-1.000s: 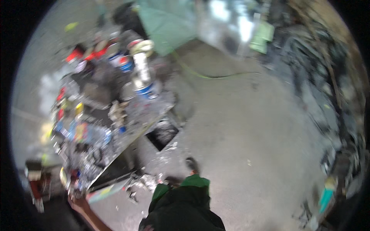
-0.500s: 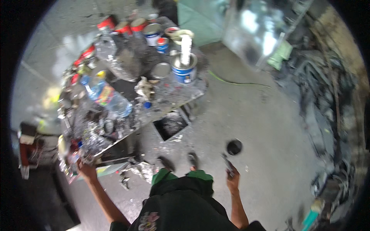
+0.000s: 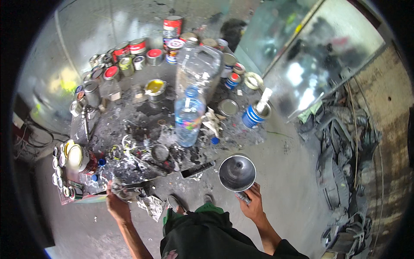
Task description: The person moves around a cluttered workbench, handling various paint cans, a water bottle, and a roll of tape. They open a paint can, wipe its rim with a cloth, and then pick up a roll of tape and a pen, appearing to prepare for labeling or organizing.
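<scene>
My right hand (image 3: 251, 204) grips a spray gun by its handle. The gun's round metal cup (image 3: 237, 172) faces up without a lid, grey inside with a small dark hole at the bottom. At the table's near left edge, my left hand (image 3: 118, 208) is closed on a crumpled greyish-white piece (image 3: 122, 190), whose kind I cannot make out. A large paint can (image 3: 88, 162) stands left of it, with two blue caps close by. On the table (image 3: 125, 162) stand a clear plastic bottle (image 3: 188, 123) and, behind it, a big clear jug (image 3: 199, 64).
Many cans line the table's back and left edges. An open can of yellow paint (image 3: 155, 87) stands mid-table. A blue can (image 3: 254, 115) with a white-wrapped stick is at the right corner. Foil (image 3: 152, 206) lies on the floor; dark scrap parts (image 3: 332, 168) pile up by the right wall.
The view has shifted toward the table. My right hand has moved left with the spray gun, its cup now closer to the table. My left hand has moved right along the table edge.
</scene>
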The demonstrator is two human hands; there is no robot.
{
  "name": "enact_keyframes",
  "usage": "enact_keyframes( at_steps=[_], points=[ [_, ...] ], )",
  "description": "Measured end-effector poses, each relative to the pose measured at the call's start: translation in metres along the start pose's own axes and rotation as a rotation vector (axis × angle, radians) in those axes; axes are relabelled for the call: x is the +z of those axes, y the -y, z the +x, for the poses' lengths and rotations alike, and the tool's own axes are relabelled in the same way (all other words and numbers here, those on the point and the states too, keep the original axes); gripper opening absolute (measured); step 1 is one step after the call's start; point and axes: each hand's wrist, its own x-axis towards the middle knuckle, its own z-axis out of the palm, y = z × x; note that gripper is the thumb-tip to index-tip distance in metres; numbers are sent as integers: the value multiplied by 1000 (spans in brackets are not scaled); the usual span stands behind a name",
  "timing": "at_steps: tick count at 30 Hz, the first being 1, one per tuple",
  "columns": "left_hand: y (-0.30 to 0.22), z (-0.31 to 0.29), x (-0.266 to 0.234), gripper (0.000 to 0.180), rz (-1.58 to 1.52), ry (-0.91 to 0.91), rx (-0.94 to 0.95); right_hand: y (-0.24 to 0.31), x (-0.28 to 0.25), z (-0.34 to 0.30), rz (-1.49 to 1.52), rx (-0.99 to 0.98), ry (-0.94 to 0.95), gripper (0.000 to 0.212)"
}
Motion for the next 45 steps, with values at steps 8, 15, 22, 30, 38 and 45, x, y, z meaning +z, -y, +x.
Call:
enact_keyframes(
  at_steps=[8, 15, 22, 30, 38, 45],
  points=[
    [-15, 24, 22, 57, 12, 10, -209, 83, 61, 74, 109, -213, 117, 38],
    [-25, 34, -1, 53, -65, 8, -203, 154, 119, 123, 347, -118, 232, 27],
    [-35, 32, -6, 54, -23, 15, -199, 248, 250, 276, 1271, 347, -2, 33],
    [-42, 32, -9, 50, -109, 24, -216, 190, 441, 401, 396, 582, -207, 36],
    [-68, 41, -13, 51, -76, -23, -155, 168, 495, 399, 327, 509, -276, 36],
    [-52, 56, -13, 49, -66, 6, -221, 152, 500, 403, 301, 573, -229, 22]
  ],
)
